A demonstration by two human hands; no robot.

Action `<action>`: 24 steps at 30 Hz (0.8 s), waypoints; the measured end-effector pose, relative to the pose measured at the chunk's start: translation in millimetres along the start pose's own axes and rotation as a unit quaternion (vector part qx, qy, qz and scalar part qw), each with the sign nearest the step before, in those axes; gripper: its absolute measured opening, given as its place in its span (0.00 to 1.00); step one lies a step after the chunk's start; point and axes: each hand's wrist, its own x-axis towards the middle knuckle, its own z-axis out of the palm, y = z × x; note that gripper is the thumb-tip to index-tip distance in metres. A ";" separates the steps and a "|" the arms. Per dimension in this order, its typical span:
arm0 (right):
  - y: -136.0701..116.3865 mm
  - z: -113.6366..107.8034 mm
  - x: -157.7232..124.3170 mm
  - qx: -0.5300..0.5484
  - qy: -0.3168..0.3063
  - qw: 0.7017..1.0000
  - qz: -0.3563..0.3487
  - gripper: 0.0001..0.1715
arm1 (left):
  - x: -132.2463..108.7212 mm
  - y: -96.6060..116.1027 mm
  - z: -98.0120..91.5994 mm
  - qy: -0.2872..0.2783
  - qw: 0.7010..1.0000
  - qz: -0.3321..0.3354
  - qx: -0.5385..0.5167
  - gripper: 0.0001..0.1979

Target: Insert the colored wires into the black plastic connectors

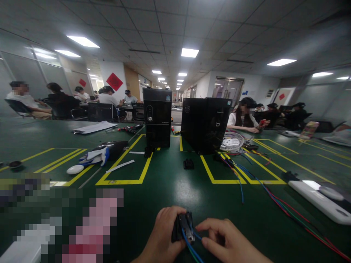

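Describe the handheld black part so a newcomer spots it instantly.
Start at the wide black tower on the green table, then come toward the camera. There the left hand grips a small black part. Unlike the loose black piece nearer the tower, it trails blue wires.

Black wired component (185, 222) in left hand (166, 230)

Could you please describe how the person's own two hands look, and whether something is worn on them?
The left hand and right hand are both bare: no gloves, and no rings, watch or bracelet that I can see. No sleeve shows before the picture's lower edge. Fine details, such as the nails, are too blurred to describe.
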 end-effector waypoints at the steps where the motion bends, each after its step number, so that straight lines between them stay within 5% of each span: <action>1: -0.3 -3.2 0.5 -0.001 0.001 1.000 0.003 0.15 | 0.1 0.6 -0.1 0.001 1.000 -0.001 -0.002 0.24; 6: 1.8 -7.1 4.3 0.050 -0.020 0.998 0.026 0.13 | 2.6 0.9 1.0 0.006 1.000 -0.001 0.003 0.24; 12: 0.1 10.5 3.0 0.166 -0.060 0.983 0.055 0.25 | 3.3 -3.4 3.4 0.010 1.000 0.003 0.014 0.25; 24: 11.8 28.3 5.2 0.170 -0.080 0.982 -0.017 0.29 | 2.3 -2.7 3.7 0.028 0.999 0.016 0.018 0.23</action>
